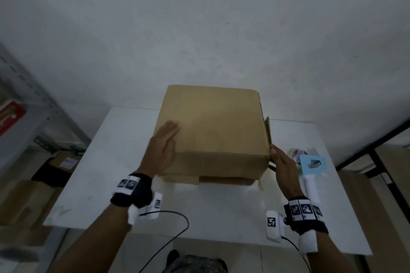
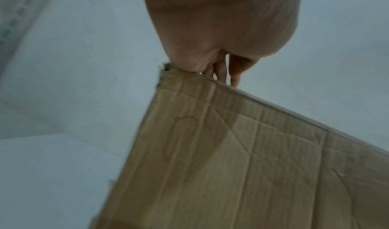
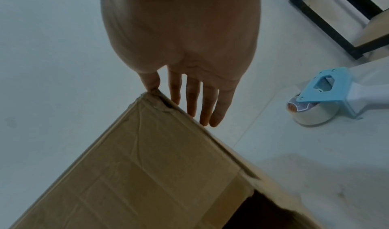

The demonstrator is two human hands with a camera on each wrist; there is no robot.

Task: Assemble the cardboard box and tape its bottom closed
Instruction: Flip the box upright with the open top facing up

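On the white table [image 1: 124, 162] by the grey wall, we keep the big brown cardboard box [image 1: 213, 131] between our hands so it stands square, we think. Our left hand [image 1: 163, 150] lies flat on its top left edge, fingers straight. Our right hand [image 1: 282, 168] presses its right side, fingers [image 3: 207, 106] straight too. The blue tape gun [image 1: 310, 164] waits just beside that hand.

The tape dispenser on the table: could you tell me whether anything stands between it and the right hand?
Nothing visible does. The tape dispenser lies on the white table just right of the right hand, which rests flat against the box with bare tabletop between them.
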